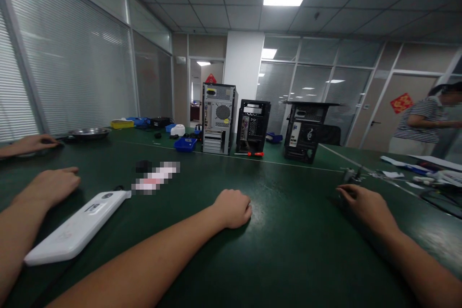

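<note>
Fingers curled into a fist on left hand, spread flat on right hand; three computer cases beyond.

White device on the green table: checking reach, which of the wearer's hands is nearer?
Left. The left hand, a fist, rests on the table right of the white device, not touching; the right hand lies much farther right.
</note>
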The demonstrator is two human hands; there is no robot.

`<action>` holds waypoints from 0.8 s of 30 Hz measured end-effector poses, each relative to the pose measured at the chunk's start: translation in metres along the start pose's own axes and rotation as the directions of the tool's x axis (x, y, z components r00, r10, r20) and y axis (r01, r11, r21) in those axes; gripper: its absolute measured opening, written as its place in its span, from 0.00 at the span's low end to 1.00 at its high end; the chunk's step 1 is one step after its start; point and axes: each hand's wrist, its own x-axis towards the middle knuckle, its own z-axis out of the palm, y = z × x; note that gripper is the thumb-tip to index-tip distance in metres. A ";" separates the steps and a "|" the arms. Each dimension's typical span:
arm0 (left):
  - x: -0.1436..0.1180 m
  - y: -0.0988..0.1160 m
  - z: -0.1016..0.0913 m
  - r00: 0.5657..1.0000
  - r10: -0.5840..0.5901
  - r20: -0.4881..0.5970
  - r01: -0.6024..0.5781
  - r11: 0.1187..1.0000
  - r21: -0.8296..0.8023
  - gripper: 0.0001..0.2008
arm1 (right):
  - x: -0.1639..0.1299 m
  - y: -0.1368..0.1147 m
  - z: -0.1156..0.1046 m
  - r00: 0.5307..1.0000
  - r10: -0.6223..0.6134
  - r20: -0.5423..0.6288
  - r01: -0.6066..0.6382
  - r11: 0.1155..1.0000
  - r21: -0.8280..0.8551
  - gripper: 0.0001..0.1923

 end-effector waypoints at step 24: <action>0.002 -0.001 0.006 1.000 0.018 -0.011 -0.018 1.000 0.016 0.20 | 0.004 0.013 -0.016 0.994 -0.060 0.090 0.050 0.992 0.115 0.23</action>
